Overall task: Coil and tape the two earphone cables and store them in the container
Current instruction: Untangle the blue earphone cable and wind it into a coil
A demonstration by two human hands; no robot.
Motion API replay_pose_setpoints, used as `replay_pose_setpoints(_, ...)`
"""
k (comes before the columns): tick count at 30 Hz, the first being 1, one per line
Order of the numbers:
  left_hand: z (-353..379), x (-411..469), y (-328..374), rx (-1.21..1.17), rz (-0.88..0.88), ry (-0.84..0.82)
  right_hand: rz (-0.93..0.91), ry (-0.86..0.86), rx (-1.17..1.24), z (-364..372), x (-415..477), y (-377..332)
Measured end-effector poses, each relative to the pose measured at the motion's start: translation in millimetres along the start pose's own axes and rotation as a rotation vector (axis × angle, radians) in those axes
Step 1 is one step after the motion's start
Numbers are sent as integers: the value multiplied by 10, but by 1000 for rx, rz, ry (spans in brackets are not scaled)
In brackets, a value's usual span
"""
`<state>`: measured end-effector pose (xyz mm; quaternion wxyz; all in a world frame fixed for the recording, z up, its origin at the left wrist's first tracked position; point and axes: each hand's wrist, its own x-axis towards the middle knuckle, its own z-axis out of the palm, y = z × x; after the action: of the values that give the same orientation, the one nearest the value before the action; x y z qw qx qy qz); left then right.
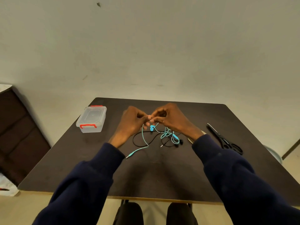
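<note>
Teal earphone cable (145, 140): one length pinched up off the counter (162, 172) between both hands; from there it drops, bends and trails toward the viewer, ending in a plug (129, 155) lying flat. A blue earbud (152, 127) dangles just under the fingertips; the rest lies in loose loops below the right hand, tangled over the black cable.

Black earphone cable (138, 142): slack on the counter under and between the wrists, one wide loop to the left, earbuds (180, 141) to the right, a small plug tip near the middle. Where it crosses the teal loops is hard to follow.

Left hand (132, 123): fingers curled in and closed narrowly on the teal cable. Right hand (172, 120): fingers likewise bunched around the same cable, meeting the left fingertips; the exact pinch point is hidden by the knuckles.

Clear container (91, 119): red latches, lid on, far left of the counter, well apart from the cables.

Black scissors (224, 138): closed, on the right side.

Pale round item (203, 132): mostly hidden behind the right wrist; only a rim shows, so it cannot be identified.

Dark blue sleeves (84, 184): cut off at the lower edge.
</note>
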<state>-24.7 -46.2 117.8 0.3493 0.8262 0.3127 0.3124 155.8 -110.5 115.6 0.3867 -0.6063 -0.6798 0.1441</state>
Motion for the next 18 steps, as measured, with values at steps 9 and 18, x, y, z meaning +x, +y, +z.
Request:
replay_pose_setpoints(9,-175,91,-43,-456,-165,54,65,18,67,-73,-87,251)
replay_pose_setpoints(18,-189,59,-240,-454,-154,-104,56,19,-52,-61,-32,280)
